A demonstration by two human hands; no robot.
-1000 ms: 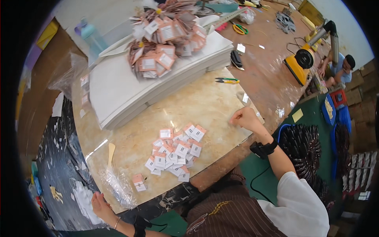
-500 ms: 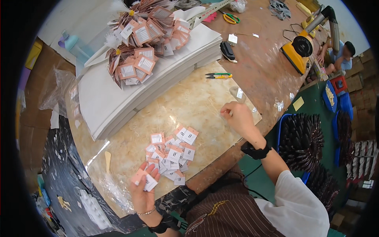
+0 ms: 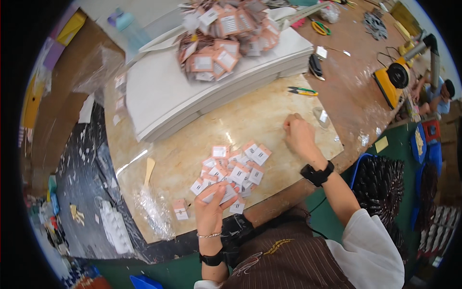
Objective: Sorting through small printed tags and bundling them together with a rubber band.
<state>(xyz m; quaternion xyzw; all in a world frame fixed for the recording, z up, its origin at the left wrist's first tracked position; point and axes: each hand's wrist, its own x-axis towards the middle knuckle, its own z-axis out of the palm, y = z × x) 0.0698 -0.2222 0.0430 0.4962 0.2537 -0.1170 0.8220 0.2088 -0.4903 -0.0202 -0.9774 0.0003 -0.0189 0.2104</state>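
Note:
My left hand (image 3: 211, 207) is closed on a small pink-and-white card tag (image 3: 225, 193), held just over the near edge of a loose heap of similar tags (image 3: 239, 173). One single tag (image 3: 181, 209) lies apart, to the left of that hand. Over the marbled board (image 3: 269, 115), right of the heap, my right hand (image 3: 299, 136) has its fingers curled together; anything between them is too small or hidden to make out. Thread snips (image 3: 302, 91) with green and yellow handles lie beyond it, and a grey piece with a white label (image 3: 321, 117) sits to its right.
Tied bunches of tags (image 3: 219, 55) rest on a thick stack of white sheets (image 3: 168, 101) at the back. A cream spatula-like stick (image 3: 149, 171) and crumpled clear plastic (image 3: 153, 212) lie left. Right stand a yellow device (image 3: 389, 86), blue trays of dark glossy pieces (image 3: 380, 188) and a seated person (image 3: 435, 98).
The view has swung, shifting the scene rightward. My left hand has moved right, closer to the heap, with its tag turned flatter. The single tag beside it now shows. My right hand stays curled.

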